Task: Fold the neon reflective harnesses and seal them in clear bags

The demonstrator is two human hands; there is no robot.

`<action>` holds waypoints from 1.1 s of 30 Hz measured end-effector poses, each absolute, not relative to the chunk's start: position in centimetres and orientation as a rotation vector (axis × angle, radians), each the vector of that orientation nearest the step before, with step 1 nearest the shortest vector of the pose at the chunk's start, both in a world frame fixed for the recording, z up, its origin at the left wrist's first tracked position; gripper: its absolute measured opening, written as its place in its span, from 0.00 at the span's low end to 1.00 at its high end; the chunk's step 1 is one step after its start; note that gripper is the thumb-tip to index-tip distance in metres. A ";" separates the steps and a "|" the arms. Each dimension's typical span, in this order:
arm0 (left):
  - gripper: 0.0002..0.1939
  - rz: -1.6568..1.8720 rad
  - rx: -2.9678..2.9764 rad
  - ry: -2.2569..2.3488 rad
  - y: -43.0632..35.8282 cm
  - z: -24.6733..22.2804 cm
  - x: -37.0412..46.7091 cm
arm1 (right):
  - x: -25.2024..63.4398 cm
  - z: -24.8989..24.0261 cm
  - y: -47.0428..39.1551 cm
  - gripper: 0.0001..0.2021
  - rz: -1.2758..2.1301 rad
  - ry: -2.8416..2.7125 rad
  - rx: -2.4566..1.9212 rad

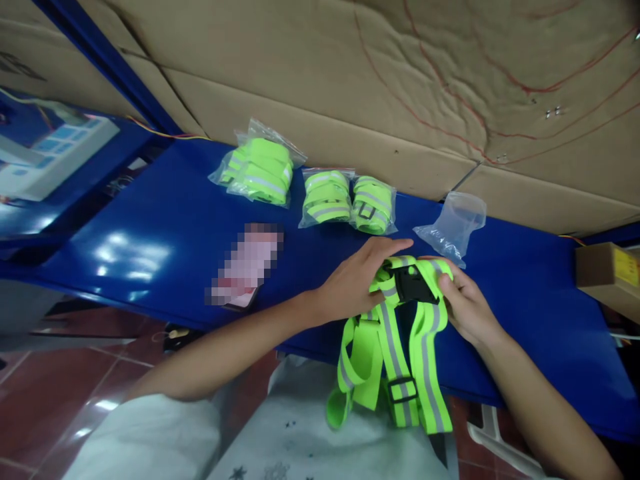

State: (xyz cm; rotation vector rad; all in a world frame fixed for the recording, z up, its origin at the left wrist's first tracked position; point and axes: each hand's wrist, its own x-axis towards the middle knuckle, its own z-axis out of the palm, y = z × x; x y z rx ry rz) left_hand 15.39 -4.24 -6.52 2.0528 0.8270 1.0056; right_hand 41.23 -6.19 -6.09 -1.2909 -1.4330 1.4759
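Neon-green straps with grey bands form a reflective safety vest (430,360), held up over the front table edge, its loose ends hanging toward my lap. A black buckle (414,285) sits near the top of the bundle, and a black slider (401,389) hangs lower. My right hand (465,300) is closed on the upper right straps, thumb in front. On the other side, my left hand (353,280) grips the straps left of the buckle; its index finger stretches over the top, and its thumb is partly hidden.
Bagged green straps (265,170), (327,197), (373,203) lie along the back of the blue table (170,193). A clear plastic bag (457,223) lies beyond my right hand. A blurred-out phone (247,267) is at left. Cardboard (310,80) walls the back; a small box (607,273) stands right.
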 end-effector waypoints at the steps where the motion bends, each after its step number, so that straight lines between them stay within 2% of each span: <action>1: 0.42 0.996 2.135 0.820 -4.2 -6.6 15.3 | 41.0 -5.9 -6.2 0.23 1.481 -1.443 -1.289; 4: 0.33 0.924 2.235 0.852 -4.2 -6.6 15.2 | 40.6 -5.6 -6.2 0.26 1.454 -1.507 -1.269; 8: 0.15 0.904 1.992 0.936 -4.0 -5.5 15.2 | 40.8 -5.6 -6.0 0.36 1.332 -1.675 -1.134; 11: 0.15 0.916 1.828 0.936 -4.2 -4.6 15.3 | 40.9 -5.6 -5.9 0.34 1.154 -1.804 -1.162; 15: 0.14 0.938 1.690 0.822 -4.4 -4.4 15.5 | 40.9 -5.7 -5.8 0.17 0.989 -1.838 -1.277; 17: 0.14 1.010 1.646 0.800 -4.3 -4.5 15.5 | 40.9 -5.8 -5.8 0.13 0.971 -1.851 -1.293; 27: 0.16 0.945 1.627 1.047 -3.9 -3.7 14.8 | 41.2 -6.5 -6.1 0.12 0.810 -2.008 -1.319; 31: 0.16 0.962 1.622 1.026 -3.6 -3.9 14.7 | 41.2 -6.7 -5.9 0.08 0.772 -1.979 -1.302; 33: 0.16 0.937 1.588 0.979 -3.4 -4.0 14.6 | 41.1 -6.8 -5.7 0.15 0.789 -1.940 -1.259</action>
